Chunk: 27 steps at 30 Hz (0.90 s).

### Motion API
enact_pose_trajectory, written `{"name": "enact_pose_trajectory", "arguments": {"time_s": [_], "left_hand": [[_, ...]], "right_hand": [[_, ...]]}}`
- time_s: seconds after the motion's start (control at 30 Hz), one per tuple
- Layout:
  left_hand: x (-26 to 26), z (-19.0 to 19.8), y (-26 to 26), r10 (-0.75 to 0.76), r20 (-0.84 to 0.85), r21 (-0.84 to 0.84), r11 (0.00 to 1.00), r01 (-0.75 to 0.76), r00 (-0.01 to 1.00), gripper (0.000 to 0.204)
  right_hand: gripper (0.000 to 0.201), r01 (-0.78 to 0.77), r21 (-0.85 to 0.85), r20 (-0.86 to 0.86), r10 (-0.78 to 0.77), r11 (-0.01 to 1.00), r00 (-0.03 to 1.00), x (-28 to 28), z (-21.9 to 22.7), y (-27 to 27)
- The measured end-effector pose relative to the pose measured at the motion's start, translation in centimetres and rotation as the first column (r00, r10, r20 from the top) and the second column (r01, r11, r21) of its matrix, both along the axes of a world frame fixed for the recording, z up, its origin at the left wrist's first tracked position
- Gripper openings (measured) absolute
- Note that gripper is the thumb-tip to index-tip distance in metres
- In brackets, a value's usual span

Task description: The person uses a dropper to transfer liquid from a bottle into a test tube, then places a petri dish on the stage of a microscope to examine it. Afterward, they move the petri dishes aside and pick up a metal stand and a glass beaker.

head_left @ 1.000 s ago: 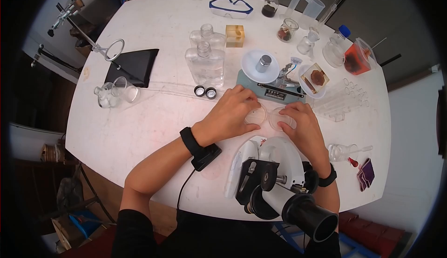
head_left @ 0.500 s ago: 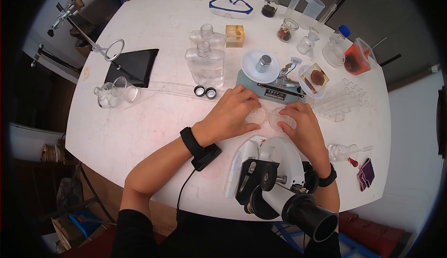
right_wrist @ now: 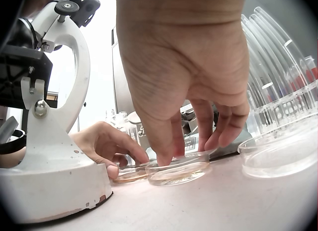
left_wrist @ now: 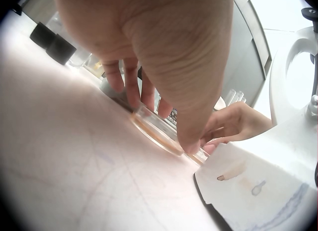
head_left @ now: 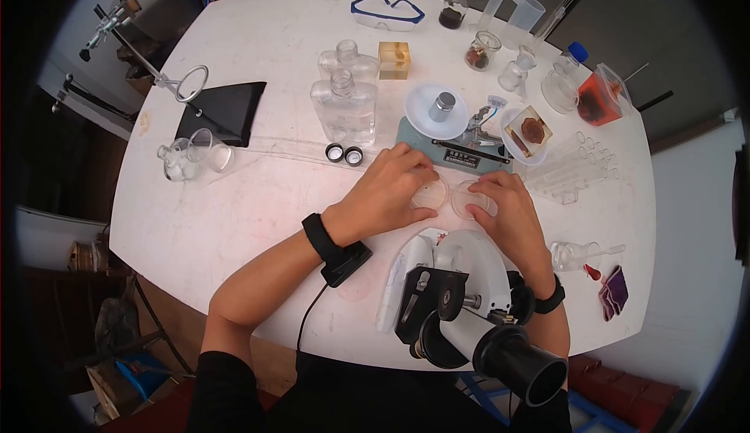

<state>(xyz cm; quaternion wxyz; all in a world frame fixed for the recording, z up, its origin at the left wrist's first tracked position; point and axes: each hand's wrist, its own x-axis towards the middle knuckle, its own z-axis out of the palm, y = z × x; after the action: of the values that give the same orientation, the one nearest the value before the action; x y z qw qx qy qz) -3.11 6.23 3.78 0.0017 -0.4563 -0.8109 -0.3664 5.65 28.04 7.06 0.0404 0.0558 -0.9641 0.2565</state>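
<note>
Two clear, shallow round dishes lie side by side on the white table, between the balance and the microscope. My left hand (head_left: 388,188) grips the left dish (head_left: 430,193) by its rim, thumb on the near side and fingers on the far side. Around the right dish (head_left: 472,200) my right hand (head_left: 512,216) has its thumb and fingers curled at the edge. In the right wrist view the right dish (right_wrist: 180,174) sits flat and shows pale brownish bits inside. The left wrist view has the left dish (left_wrist: 156,132) flat under my left hand (left_wrist: 164,57).
A white microscope (head_left: 469,277) stands at the near edge, close to both wrists. Just beyond the dishes is a balance (head_left: 461,155) with a weight on one pan. Bottles (head_left: 344,112) stand left of it, test tubes (head_left: 578,167) right. A ring stand (head_left: 223,112) is far left.
</note>
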Motion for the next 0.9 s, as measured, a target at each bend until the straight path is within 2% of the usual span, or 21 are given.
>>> {"name": "enact_pose_trajectory", "arguments": {"time_s": [0.47, 0.67, 0.73, 0.9], "left_hand": [[0.0, 0.3, 0.0, 0.001, 0.004, -0.007, 1.000, -0.001, 1.000, 0.047], [0.0, 0.2, 0.0, 0.001, 0.003, -0.017, 1.000, -0.001, 1.000, 0.049], [0.0, 0.2, 0.0, 0.001, 0.003, -0.018, 1.000, -0.001, 1.000, 0.049], [0.0, 0.2, 0.1, -0.002, -0.001, -0.013, 1.000, 0.002, 1.000, 0.050]], "right_hand": [[0.033, 0.005, -0.012, 0.000, -0.005, 1.000, 1.000, 0.0, 0.9, 0.4], [0.053, -0.019, -0.006, 0.053, 0.020, 1.000, 0.998, 0.0, 1.5, 0.5], [0.069, -0.060, 0.014, 0.053, 0.059, 0.998, 0.997, 0.1, 1.4, 0.5], [0.081, -0.073, 0.012, 0.084, 0.071, 0.997, 0.994, 0.2, 1.4, 0.3]]}}
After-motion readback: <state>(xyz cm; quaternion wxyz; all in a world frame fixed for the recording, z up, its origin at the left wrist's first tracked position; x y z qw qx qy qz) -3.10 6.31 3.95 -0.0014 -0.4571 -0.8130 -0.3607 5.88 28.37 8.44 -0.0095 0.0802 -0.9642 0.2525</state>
